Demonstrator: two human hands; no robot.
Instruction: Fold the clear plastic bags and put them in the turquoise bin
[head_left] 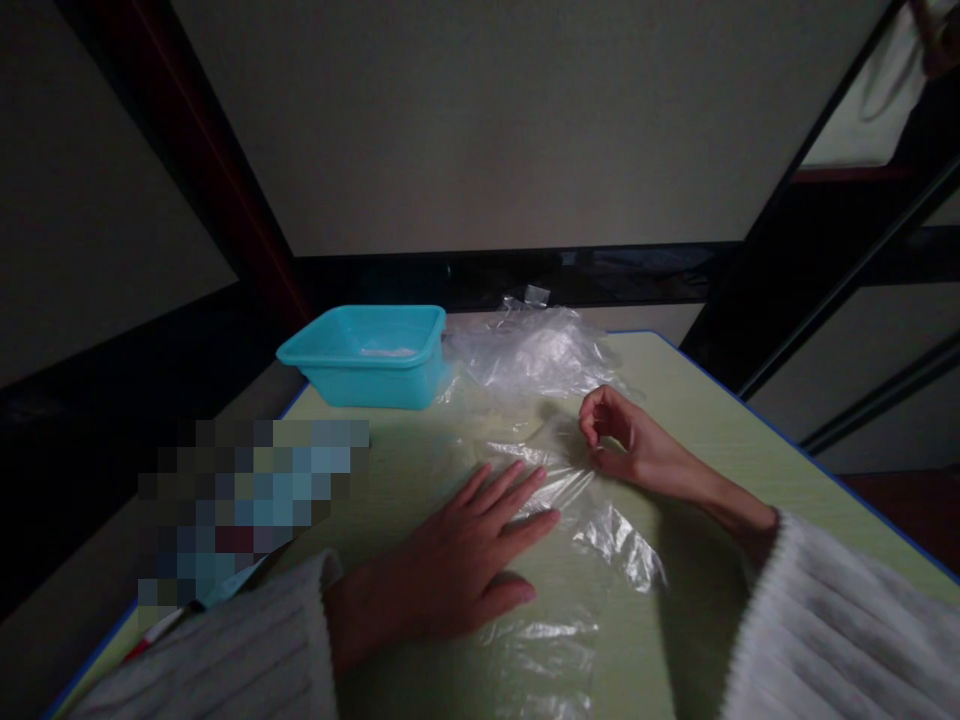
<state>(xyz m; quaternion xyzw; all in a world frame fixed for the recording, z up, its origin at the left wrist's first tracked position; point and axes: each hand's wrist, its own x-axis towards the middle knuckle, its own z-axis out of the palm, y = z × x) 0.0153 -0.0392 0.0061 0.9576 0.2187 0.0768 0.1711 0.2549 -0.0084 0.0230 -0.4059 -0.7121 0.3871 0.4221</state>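
Pale-green surface [697,400]: clear film [568,480] is lying near the middle, looking light, slippery, tearable. Left hand [469,550] is pressing it, fingers spread; right hand [643,448], fingertips closed, is apparently pinching a fold, a sensible hold.

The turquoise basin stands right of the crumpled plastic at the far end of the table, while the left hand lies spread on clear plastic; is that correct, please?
Not quite: in the head view, the turquoise basin stands left of the crumpled plastic at the far end of the table; the left hand lies spread on clear plastic.
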